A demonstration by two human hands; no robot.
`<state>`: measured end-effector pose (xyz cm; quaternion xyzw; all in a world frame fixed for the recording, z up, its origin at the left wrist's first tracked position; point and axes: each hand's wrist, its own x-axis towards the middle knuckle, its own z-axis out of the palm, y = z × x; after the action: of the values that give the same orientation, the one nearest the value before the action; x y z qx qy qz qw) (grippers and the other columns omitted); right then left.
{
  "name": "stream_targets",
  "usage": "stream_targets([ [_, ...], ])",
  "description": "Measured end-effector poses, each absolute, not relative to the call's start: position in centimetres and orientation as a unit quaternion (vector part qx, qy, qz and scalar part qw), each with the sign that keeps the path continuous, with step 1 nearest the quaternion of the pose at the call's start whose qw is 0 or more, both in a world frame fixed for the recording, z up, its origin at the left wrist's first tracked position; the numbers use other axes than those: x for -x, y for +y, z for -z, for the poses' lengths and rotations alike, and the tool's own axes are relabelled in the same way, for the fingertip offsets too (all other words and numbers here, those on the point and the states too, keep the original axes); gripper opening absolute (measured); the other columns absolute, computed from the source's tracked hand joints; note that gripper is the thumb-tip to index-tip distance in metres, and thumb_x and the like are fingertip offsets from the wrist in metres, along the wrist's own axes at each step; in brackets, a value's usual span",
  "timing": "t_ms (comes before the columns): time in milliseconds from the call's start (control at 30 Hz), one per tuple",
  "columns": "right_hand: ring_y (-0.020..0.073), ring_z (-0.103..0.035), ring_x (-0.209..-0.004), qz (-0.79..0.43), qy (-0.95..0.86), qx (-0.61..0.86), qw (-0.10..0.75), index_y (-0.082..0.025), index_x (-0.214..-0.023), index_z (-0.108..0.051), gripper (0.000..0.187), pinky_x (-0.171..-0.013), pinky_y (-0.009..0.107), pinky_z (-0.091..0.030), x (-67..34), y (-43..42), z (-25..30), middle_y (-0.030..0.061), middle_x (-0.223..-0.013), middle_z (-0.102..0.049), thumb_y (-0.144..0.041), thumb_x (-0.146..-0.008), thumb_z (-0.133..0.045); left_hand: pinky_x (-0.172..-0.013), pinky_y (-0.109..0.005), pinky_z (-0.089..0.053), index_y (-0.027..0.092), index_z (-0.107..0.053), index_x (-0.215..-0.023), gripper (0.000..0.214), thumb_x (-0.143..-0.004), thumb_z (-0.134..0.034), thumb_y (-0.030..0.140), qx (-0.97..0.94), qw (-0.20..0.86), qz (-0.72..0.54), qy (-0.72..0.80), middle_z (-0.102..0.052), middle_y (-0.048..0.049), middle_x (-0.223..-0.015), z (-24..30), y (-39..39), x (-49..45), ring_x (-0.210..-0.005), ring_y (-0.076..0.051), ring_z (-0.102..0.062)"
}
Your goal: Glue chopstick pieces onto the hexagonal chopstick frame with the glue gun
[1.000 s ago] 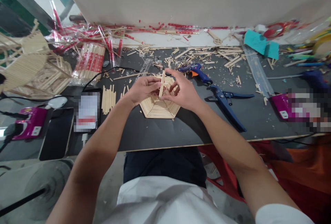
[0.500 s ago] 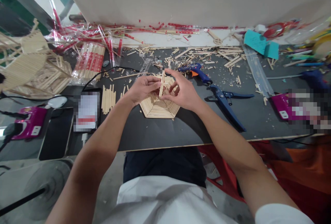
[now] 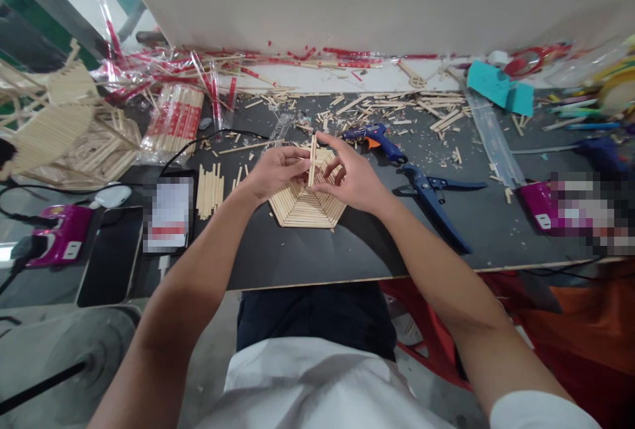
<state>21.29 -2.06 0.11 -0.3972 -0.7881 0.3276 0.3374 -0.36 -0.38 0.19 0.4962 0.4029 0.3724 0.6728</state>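
My left hand (image 3: pixel 278 172) is closed, pinching short wooden sticks (image 3: pixel 313 160) from the side between thumb and fingers. At the same sticks, my right hand (image 3: pixel 353 178) has its index fingertip on the far end and its thumb at the near end. The sticks look like a pair lying side by side. Under both hands, an octagon-like panel of wooden sticks (image 3: pixel 306 213) lies on the table, its middle partly hidden by my fingers. To the left of my left hand is a row of cut sticks (image 3: pixel 210 191).
A blue glue gun (image 3: pixel 380 138) and blue cutters (image 3: pixel 436 204) lie to the right. Two phones (image 3: pixel 110 257) and a purple power strip (image 3: pixel 63 234) are at left. Behind are packaged chopsticks (image 3: pixel 173 121), stick scraps (image 3: pixel 357 102) and a larger stick model (image 3: pixel 59 125).
The hands hold almost the same pose around the sticks. The whole view has shifted very slightly; nothing was let go or picked up.
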Motion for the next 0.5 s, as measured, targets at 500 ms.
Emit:
stream_targets([
  [500, 0.0224, -0.067, -0.094, -0.324, -0.812, 0.334, 0.352, -0.043, -0.159, -0.028, 0.094, -0.061, 0.037, -0.063, -22.28, -1.86, -0.33, 0.01, -0.165, -0.03, -0.063, -0.08, -0.076, -0.067, -0.023, -0.055, 0.012, -0.072, -0.1, 0.021, -0.084, -0.076, 0.025, -0.576, 0.618, -0.371, 0.385, -0.072, -0.0034, -0.079, -1.05, -0.92, 0.01, -0.069, -0.011, -0.067],
])
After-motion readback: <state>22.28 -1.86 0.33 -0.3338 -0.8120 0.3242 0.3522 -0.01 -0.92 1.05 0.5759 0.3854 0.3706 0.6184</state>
